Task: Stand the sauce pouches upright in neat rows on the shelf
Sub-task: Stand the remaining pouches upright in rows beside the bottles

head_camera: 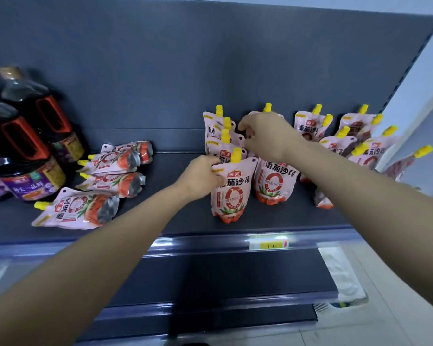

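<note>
Nearest, the left hand (200, 177) pinches the front pouch (231, 193), pink with a yellow cap; the right hand (265, 137) pinches a second pouch (237, 139) behind it.

Both your bare forearms reach forward, the left from the lower left and the right from the right edge. Your left hand (200, 178) pinches the top corner of the front sauce pouch (231, 193). Your right hand (266, 138) is farther back, knuckles up and fingers curled downward; what they hold is hidden.
</note>
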Action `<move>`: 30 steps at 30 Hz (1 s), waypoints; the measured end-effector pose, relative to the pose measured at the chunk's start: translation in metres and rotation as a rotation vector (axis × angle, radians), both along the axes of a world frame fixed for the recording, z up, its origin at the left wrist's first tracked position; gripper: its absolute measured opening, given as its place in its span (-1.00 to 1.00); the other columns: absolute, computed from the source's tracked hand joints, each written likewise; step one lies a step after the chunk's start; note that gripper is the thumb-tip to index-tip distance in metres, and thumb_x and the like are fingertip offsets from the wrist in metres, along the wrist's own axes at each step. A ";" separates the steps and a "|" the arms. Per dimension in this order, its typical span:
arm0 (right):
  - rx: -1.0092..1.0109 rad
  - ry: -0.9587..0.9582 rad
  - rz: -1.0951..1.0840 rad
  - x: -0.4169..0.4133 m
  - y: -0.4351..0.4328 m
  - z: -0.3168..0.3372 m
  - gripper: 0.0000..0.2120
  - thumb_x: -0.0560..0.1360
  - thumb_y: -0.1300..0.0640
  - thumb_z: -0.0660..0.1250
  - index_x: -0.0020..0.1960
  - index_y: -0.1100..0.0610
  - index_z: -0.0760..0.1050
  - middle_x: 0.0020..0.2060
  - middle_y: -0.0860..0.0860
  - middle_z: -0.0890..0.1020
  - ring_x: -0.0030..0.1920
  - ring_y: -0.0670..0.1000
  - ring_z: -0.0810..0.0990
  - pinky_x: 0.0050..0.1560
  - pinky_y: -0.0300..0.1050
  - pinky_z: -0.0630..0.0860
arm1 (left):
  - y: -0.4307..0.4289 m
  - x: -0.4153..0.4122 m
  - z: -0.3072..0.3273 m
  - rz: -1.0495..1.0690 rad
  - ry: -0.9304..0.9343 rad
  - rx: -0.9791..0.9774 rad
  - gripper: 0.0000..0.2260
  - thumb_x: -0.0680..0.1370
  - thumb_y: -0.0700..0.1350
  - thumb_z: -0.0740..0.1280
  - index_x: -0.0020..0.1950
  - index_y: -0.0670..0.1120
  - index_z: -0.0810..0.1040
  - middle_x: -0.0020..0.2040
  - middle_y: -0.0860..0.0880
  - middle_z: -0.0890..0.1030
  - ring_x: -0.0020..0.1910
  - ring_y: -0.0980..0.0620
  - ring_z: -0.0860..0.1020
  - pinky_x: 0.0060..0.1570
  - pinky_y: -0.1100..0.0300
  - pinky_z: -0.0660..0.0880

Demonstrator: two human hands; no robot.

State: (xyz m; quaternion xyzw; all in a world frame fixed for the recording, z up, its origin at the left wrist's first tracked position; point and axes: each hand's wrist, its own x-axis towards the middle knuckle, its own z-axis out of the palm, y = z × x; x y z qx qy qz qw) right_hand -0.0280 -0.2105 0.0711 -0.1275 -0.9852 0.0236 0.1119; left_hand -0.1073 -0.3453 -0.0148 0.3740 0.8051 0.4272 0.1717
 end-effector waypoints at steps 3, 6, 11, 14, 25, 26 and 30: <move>0.115 -0.070 0.050 0.006 0.001 0.002 -0.76 0.50 0.23 0.21 0.14 0.19 0.50 0.01 0.16 0.59 0.03 0.18 0.53 0.03 0.04 0.51 | -0.004 0.004 0.003 -0.006 0.019 -0.019 -0.80 0.40 -0.31 0.38 -0.27 -0.01 0.51 -0.30 0.11 0.52 -0.32 0.19 0.47 -0.44 0.48 0.35; 0.268 -0.136 0.092 0.011 0.003 0.005 -0.73 0.50 0.23 0.23 0.19 0.17 0.47 0.03 0.14 0.55 -0.02 0.17 0.54 -0.11 -0.03 0.46 | -0.011 0.005 0.013 0.006 0.116 -0.097 -0.80 0.41 -0.20 0.42 0.00 -0.04 0.53 -0.09 0.04 0.58 -0.14 0.09 0.53 -0.21 0.28 0.42; 0.417 -0.118 0.180 0.011 -0.004 0.017 -0.75 0.51 0.14 0.24 0.17 0.13 0.47 0.05 0.11 0.55 0.04 0.15 0.53 -0.01 0.02 0.49 | -0.034 0.010 0.050 0.070 0.459 -0.199 -0.61 0.44 -0.10 0.41 0.24 -0.08 0.44 0.18 -0.07 0.53 0.14 -0.07 0.50 0.10 0.09 0.45; 0.508 -0.074 0.244 0.005 -0.013 0.026 -0.70 0.52 0.13 0.24 0.24 0.12 0.44 0.12 0.10 0.55 0.11 0.14 0.51 0.05 0.04 0.46 | -0.046 0.014 0.073 0.133 0.794 -0.375 -0.55 0.47 -0.09 0.36 0.32 -0.10 0.35 0.22 -0.13 0.47 0.19 -0.17 0.45 0.15 -0.04 0.38; 0.603 0.037 0.494 -0.053 -0.089 0.035 -0.83 0.50 0.16 0.31 0.07 0.16 0.46 0.02 0.10 0.55 0.09 0.16 0.49 0.01 0.01 0.37 | -0.147 -0.004 0.091 0.395 1.172 -0.695 -0.63 0.46 -0.09 0.32 0.24 -0.12 0.37 0.15 -0.13 0.50 0.16 -0.20 0.45 0.23 -0.03 0.26; 0.612 0.036 0.512 -0.062 -0.098 0.034 -0.84 0.50 0.18 0.31 0.07 0.16 0.46 0.03 0.10 0.55 0.09 0.16 0.49 0.01 0.01 0.38 | -0.158 -0.009 0.089 0.410 1.146 -0.722 -0.61 0.45 -0.06 0.33 0.24 -0.11 0.37 0.15 -0.12 0.50 0.17 -0.19 0.45 0.22 -0.03 0.27; 0.633 0.017 0.576 -0.099 -0.131 0.024 -0.81 0.49 0.23 0.29 0.10 0.15 0.47 0.05 0.09 0.56 0.10 0.15 0.50 0.03 0.01 0.38 | -0.197 -0.029 0.075 0.444 1.047 -0.788 -0.55 0.42 0.01 0.37 0.26 -0.10 0.39 0.17 -0.10 0.50 0.18 -0.16 0.45 0.20 0.00 0.28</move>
